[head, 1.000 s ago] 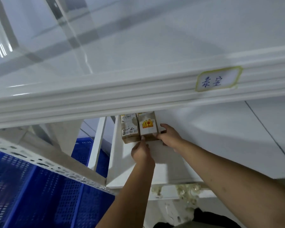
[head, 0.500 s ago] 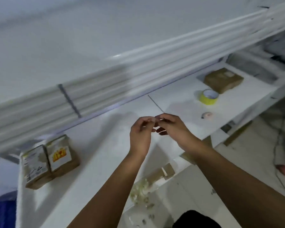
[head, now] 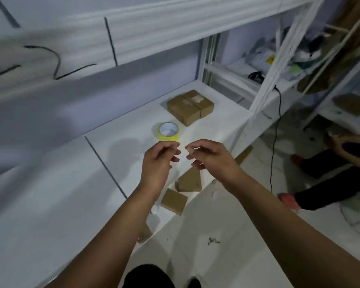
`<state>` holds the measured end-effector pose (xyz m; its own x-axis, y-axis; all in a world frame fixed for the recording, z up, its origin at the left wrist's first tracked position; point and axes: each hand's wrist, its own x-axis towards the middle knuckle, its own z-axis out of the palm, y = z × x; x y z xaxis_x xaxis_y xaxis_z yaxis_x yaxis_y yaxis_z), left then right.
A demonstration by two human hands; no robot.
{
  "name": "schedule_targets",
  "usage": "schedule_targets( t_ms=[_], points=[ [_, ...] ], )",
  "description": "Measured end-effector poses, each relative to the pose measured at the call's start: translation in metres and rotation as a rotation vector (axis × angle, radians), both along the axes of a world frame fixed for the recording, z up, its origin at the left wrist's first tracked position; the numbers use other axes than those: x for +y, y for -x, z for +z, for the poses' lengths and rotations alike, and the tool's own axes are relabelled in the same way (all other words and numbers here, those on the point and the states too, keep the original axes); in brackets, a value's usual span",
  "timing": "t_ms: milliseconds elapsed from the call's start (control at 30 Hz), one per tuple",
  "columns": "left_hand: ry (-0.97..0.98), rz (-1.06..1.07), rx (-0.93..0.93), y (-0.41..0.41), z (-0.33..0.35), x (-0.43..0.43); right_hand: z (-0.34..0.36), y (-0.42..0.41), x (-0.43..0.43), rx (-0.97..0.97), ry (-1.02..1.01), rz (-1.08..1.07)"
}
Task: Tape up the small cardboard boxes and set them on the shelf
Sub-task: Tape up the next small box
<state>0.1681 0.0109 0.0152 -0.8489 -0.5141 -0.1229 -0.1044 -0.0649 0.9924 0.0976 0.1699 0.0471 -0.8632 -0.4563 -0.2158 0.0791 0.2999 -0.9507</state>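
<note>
Left hand point(head: 157, 163) and right hand point(head: 211, 155) raised side by side over the white shelf point(head: 50, 194), fingers curled, fingertips nearly meeting; whether anything is pinched between them, impossible to tell. Just beyond, a roll of yellow tape point(head: 168, 132) standing on the shelf. Farther right, a taped cardboard box point(head: 190, 107). Near the shelf's edge, below the hands, small cardboard boxes point(head: 182, 191).
</note>
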Motion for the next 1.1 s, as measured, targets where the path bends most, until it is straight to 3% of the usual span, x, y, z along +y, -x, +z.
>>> schedule_targets(
  t_ms=[133,233,433,567,767,833,967,1100],
  points=[
    [0.029,0.048,-0.063,0.039,-0.012,0.025,-0.007,0.041,0.026,-0.032,-0.021,-0.004],
    [0.193,0.061,-0.098,0.074,-0.022,0.031,-0.018,0.072,0.026,-0.061,-0.038,0.006],
    [0.868,0.008,-0.18,0.176,-0.029,0.017,-0.041,0.132,0.024,-0.091,-0.069,0.029],
    [1.288,-0.126,-0.396,0.245,-0.045,0.007,-0.052,0.175,0.026,-0.195,-0.052,0.038],
    [1.32,-0.272,-0.593,0.27,-0.077,0.009,-0.076,0.236,0.023,-0.259,-0.123,0.048],
    [1.325,-0.323,-0.512,0.258,-0.089,0.015,-0.09,0.252,0.018,-0.253,-0.168,0.013],
    [1.133,-0.059,-0.249,0.216,-0.104,0.047,-0.111,0.273,0.009,-0.182,-0.237,0.03],
    [1.198,0.026,-0.044,0.192,-0.119,0.074,-0.126,0.282,0.009,-0.172,-0.214,0.146]
  ],
)
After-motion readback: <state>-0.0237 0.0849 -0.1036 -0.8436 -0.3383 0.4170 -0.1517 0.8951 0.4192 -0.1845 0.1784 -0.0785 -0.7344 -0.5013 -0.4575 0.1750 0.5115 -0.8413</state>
